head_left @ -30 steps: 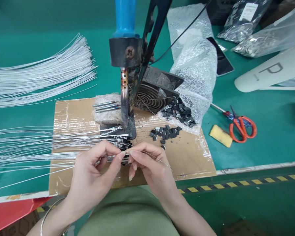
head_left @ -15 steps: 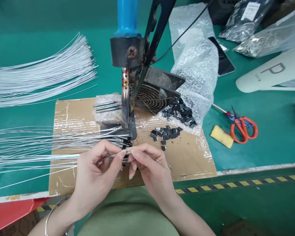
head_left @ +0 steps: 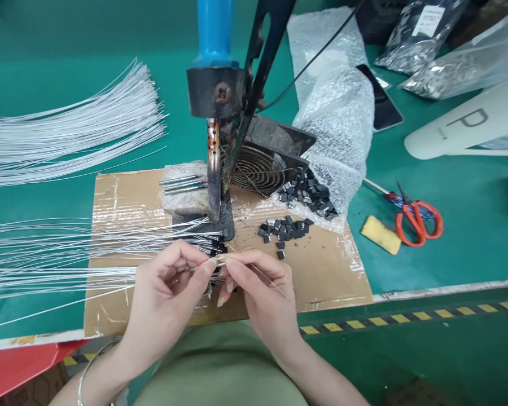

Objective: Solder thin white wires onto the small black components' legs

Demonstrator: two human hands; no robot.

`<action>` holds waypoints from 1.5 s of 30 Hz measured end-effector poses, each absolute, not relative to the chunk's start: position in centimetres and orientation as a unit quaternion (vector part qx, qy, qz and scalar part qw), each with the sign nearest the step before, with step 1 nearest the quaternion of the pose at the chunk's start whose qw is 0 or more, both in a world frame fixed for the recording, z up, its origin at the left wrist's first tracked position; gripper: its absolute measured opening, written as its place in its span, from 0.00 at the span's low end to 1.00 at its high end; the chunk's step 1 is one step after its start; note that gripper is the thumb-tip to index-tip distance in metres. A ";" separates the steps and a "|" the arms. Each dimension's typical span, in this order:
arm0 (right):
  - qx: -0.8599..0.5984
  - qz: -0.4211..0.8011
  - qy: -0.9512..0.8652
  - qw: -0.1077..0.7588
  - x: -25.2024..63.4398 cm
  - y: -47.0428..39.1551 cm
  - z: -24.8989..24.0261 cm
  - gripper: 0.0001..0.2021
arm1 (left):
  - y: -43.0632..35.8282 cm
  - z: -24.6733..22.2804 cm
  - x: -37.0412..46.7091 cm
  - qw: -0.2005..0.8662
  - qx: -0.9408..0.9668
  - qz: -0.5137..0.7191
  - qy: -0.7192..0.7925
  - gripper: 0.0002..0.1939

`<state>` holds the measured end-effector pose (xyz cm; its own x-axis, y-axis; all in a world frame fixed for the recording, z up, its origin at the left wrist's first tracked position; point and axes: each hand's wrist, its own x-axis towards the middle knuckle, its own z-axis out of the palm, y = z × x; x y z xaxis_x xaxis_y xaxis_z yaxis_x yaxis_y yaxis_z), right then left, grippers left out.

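My left hand (head_left: 165,299) is closed, thumb and forefinger pinching the end of a thin white wire. The fingertips of my right hand (head_left: 266,299) meet them, also pinched, at the same small spot. A fine, thread-like wire (head_left: 275,286) runs over my right hand's fingers; what its fingertips grip is too small to make out. Several white wires (head_left: 122,237) with small black pieces at their ends lie just beyond and left of my hands. Above them a blue-handled soldering iron (head_left: 214,34) points down from a black bracket (head_left: 260,56).
A cardboard sheet (head_left: 322,270) lies under the work. Loose black connectors (head_left: 290,228) sit to the right, near a dusty fan (head_left: 258,166) and bubble wrap (head_left: 334,113). Orange-handled scissors (head_left: 421,223) and a yellow sponge (head_left: 381,234) lie farther right. A large wire bundle (head_left: 88,124) lies back left.
The fine wire over my right hand has shifted, and its far end now shows beyond the fingertips. My right fingers have moved slightly; my left hand stays nearly in place.
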<state>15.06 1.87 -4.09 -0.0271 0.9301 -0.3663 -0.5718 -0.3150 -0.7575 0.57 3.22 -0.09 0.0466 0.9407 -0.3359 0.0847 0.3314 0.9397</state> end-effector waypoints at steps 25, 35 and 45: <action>-0.399 0.707 -0.146 0.566 14.5 2.2 -4.3 0.03 | 2.5 -1.1 0.9 0.479 0.491 0.403 0.605 0.06; -0.377 0.717 -0.192 0.554 15.1 2.3 -4.4 0.12 | 3.0 -0.6 0.8 0.542 0.447 0.417 0.576 0.09; -0.423 0.676 -0.277 0.537 15.8 2.0 -5.0 0.10 | 3.2 -1.0 0.5 0.544 0.436 0.398 0.597 0.08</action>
<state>15.83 1.95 -4.98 -0.0660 0.9593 -0.2746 -0.4909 -0.2708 -0.8281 0.53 3.23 -0.97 -0.0292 0.9530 -0.3017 0.0872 0.3031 0.9490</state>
